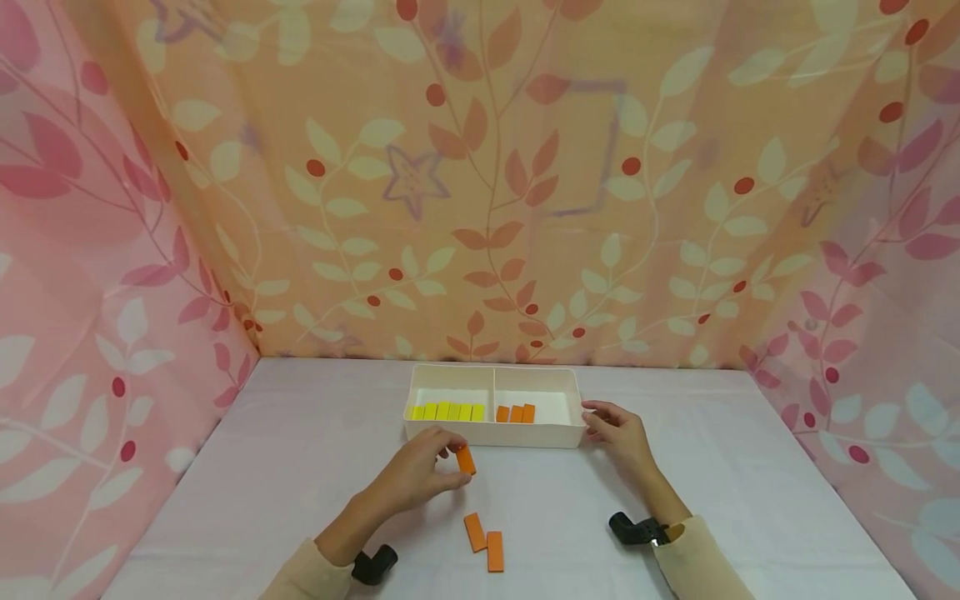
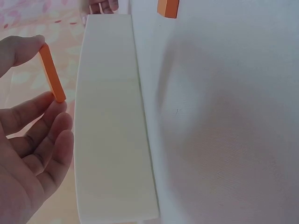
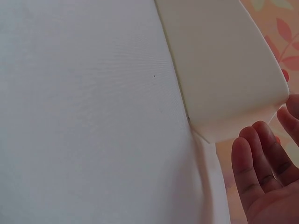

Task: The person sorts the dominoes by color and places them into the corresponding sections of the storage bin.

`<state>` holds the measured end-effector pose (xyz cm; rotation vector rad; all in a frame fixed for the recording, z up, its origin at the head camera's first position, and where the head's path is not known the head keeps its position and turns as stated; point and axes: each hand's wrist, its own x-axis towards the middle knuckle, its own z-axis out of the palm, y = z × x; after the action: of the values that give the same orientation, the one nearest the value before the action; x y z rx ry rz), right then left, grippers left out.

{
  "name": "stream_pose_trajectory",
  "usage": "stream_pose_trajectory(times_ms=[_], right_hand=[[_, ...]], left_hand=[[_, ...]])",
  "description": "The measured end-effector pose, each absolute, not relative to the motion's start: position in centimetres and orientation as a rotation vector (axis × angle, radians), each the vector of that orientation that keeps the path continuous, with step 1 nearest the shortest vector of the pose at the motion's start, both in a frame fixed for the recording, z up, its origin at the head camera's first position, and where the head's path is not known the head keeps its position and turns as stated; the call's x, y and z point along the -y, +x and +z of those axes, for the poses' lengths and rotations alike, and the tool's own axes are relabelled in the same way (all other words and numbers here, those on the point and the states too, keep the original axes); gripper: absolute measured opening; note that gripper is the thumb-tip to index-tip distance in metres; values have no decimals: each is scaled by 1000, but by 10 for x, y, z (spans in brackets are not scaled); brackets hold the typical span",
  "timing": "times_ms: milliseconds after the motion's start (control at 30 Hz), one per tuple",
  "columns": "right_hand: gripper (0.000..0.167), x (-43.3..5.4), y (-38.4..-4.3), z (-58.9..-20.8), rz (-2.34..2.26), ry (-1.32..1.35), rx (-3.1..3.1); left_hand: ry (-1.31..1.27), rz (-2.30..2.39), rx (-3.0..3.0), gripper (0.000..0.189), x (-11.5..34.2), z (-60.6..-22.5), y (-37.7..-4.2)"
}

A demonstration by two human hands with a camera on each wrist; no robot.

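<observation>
My left hand pinches an orange block by its two ends, between thumb and fingertips. That block is tilted and held apart from the box in the left wrist view. A white two-compartment box stands behind the hand. Several yellow blocks line its left compartment, and three orange blocks stand in the right one. At the box's right end, my right hand touches the rim corner with fairly straight fingers. Two more orange blocks lie on the table in front.
The table has a white cover. Patterned cloth hangs behind it and along both sides. Both wrists wear black camera mounts.
</observation>
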<state>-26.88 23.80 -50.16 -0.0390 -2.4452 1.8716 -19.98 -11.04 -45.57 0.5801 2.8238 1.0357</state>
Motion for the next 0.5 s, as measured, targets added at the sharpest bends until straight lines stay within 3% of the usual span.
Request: stream_pose_trajectory(times_ms=[500], right_hand=[[38,-239,-270,-501,1809,-11,2475]], left_hand=[[595,1142,-2884,43,95,-441,-202]])
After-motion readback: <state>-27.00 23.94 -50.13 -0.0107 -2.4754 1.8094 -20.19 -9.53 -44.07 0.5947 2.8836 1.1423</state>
